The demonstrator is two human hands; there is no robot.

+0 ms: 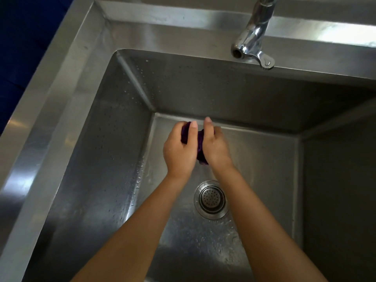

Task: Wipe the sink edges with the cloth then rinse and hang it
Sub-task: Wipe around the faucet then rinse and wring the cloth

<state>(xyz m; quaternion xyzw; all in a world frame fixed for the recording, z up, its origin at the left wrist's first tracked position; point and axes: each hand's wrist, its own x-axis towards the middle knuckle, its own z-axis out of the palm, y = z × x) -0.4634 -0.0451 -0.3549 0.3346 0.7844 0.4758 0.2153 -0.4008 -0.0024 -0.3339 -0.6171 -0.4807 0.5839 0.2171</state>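
head view, looking down into a steel sink point(67, 102). the cloth point(198, 144) is a small, dark purple piece of soft fabric, bunched into a tight wad and held low in the basin, above the floor of the sink and just beyond the drain strainer point(211, 199). the left hand point(180, 148) is curled closed around the wad's left and upper part, thumb laid across the top; the right hand point(216, 144) is closed on its right side, with one fingertip raised clear of the fabric. both hands therefore grip the same bundle, pressed close together, in a posture that reads as wringing or squeezing.

handling, as judged: the cloth looks limp and light, with no stiffness of its own, so it takes whatever shape the hands give it. it is probably wet, given the droplets on the sink walls and the sheen on the basin floor, and so somewhat heavier and more slippery than when dry; it is not fragile. a firm whole-hand grip at either end of the wad suits twisting out water; for hanging, a better hold would be at two corners or along one edge, once the bundle is shaken open.

appearance: little of the fabric shows between the fingers; a lower fold protrudes beneath the hands. its weave and full extent cannot be told. the faucet point(253, 35) stands above the far wall; no water stream is visible from its spout.
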